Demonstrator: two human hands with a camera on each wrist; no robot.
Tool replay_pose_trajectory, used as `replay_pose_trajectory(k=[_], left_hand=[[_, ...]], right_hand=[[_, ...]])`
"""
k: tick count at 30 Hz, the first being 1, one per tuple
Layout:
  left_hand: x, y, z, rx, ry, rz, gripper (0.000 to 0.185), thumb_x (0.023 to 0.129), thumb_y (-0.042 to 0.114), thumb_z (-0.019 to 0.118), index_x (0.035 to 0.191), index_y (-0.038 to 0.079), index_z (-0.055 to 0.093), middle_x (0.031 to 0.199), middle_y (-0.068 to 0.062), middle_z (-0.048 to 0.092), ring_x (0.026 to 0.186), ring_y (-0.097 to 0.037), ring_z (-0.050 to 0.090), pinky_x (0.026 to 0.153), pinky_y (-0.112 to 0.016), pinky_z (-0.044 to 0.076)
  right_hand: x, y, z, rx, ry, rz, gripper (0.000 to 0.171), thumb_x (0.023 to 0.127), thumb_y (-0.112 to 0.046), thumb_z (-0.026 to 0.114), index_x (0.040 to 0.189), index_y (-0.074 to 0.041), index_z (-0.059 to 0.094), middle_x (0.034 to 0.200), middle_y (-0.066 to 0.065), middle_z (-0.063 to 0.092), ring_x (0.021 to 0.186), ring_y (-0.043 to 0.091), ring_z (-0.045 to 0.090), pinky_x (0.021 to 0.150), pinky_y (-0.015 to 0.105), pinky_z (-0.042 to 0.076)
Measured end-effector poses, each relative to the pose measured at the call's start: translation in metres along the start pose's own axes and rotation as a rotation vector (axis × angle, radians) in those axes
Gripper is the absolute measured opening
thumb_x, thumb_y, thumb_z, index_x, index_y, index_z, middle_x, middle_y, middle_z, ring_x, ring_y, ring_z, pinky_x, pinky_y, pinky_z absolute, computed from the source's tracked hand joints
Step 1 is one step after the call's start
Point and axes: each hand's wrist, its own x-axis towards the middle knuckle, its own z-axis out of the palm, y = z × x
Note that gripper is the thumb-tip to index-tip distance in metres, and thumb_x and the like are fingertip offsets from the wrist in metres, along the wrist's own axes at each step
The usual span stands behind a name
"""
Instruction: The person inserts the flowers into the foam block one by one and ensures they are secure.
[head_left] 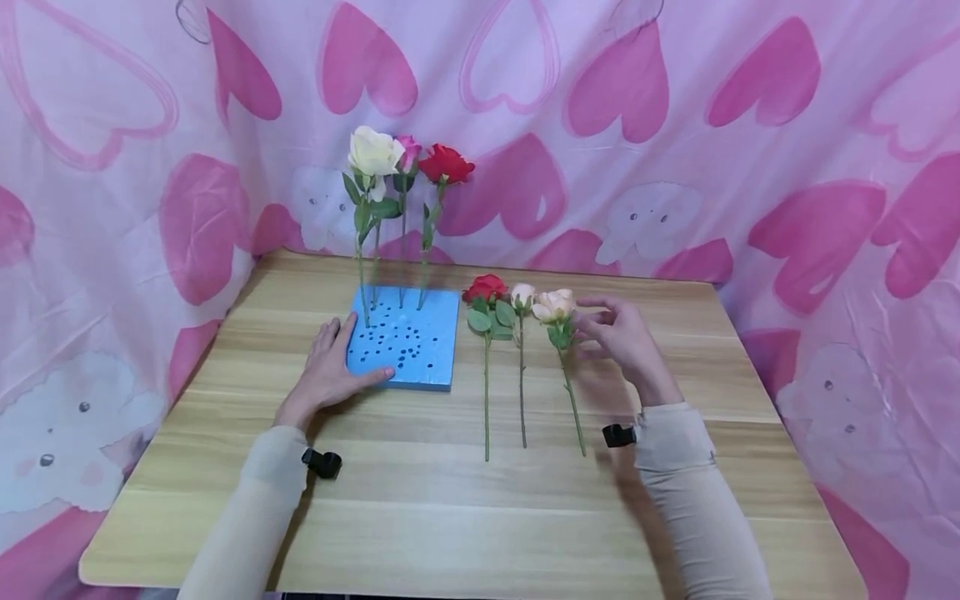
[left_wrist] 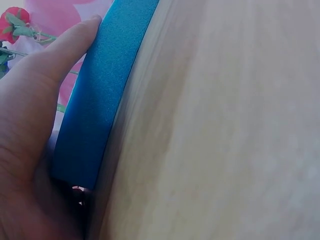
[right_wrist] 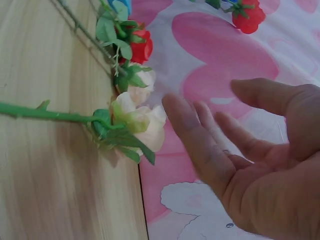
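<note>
Evidently the left hand (head_left: 327,371) lies flat against the near left corner of the square blue perforated foam block (head_left: 408,337), steadying it on the light wooden table (head_left: 450,500) while three stems stand in its back holes. Fingers loosely spread and holding nothing, the right hand (head_left: 622,337) hovers just beside the peach artificial rose (head_left: 555,307), the rightmost of three lying flat beside the block.

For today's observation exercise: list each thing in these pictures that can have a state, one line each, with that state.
Blue foam block: flat on table, three roses upright in it.
Cream rose, pink rose, red rose: standing.
Three loose roses: lying flat.
Left hand: resting on the block's edge.
Right hand: open, beside peach rose.
</note>
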Motion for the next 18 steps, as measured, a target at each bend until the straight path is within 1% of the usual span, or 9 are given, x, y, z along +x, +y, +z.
replay_pose_trajectory(k=[3,4,7,9,12,15,18], left_hand=[[0.0,0.001,-0.003,0.004,-0.004,-0.003,0.128,0.079,0.081,0.069,0.168,0.025,-0.004,0.173,-0.023,-0.005,0.158,-0.045,-0.01,0.122,-0.073,0.001],[-0.001,0.001,-0.003,0.005,-0.008,-0.005,0.128,0.079,0.081,0.069,0.168,0.025,-0.004,0.173,-0.023,-0.006,0.158,-0.045,-0.01,0.122,-0.073,0.001],[-0.002,0.002,-0.004,0.006,-0.016,-0.015,0.129,0.078,0.082,0.068,0.168,0.025,-0.004,0.173,-0.022,-0.006,0.158,-0.044,-0.011,0.122,-0.073,0.0],[-0.003,0.002,-0.005,0.002,-0.015,-0.017,0.129,0.078,0.082,0.068,0.168,0.025,-0.004,0.173,-0.022,-0.006,0.158,-0.044,-0.011,0.122,-0.073,0.0],[-0.003,0.002,-0.004,0.001,-0.007,-0.017,0.129,0.078,0.082,0.069,0.168,0.025,-0.004,0.172,-0.023,-0.006,0.158,-0.045,-0.011,0.121,-0.074,0.001],[-0.002,0.002,-0.004,0.006,-0.008,-0.018,0.129,0.078,0.082,0.068,0.168,0.025,-0.004,0.172,-0.023,-0.006,0.158,-0.045,-0.01,0.121,-0.074,0.001],[-0.001,0.003,-0.003,0.009,-0.016,-0.021,0.129,0.078,0.083,0.068,0.168,0.025,-0.004,0.172,-0.023,-0.006,0.158,-0.045,-0.011,0.122,-0.073,0.001]], right_hand=[[-0.001,0.004,0.002,-0.138,-0.035,0.067,0.038,0.103,-0.013,0.066,0.139,-0.004,0.058,0.12,0.03,0.063,0.103,0.052,0.067,0.084,0.06,0.061],[-0.001,0.006,0.003,-0.184,-0.05,0.093,0.037,0.103,-0.013,0.065,0.137,-0.003,0.059,0.119,0.031,0.063,0.102,0.053,0.067,0.082,0.059,0.062],[-0.002,0.01,0.009,-0.353,-0.062,0.153,0.031,0.103,-0.016,0.066,0.13,-0.002,0.062,0.113,0.03,0.066,0.092,0.047,0.071,0.077,0.053,0.064],[0.0,0.012,0.013,-0.435,-0.056,0.172,0.026,0.102,-0.015,0.067,0.123,-0.001,0.065,0.106,0.028,0.068,0.085,0.043,0.073,0.073,0.05,0.065],[0.003,0.016,0.02,-0.575,-0.039,0.167,0.021,0.1,-0.016,0.07,0.115,-0.002,0.068,0.096,0.02,0.069,0.073,0.033,0.072,0.064,0.043,0.064],[0.009,0.022,0.026,-0.686,-0.028,0.16,0.019,0.095,-0.017,0.076,0.107,-0.003,0.069,0.09,0.014,0.068,0.062,0.025,0.067,0.055,0.036,0.059],[0.012,0.029,0.028,-0.778,-0.016,0.132,0.018,0.09,-0.014,0.079,0.098,-0.004,0.066,0.089,0.012,0.067,0.058,0.019,0.062,0.052,0.032,0.053]])
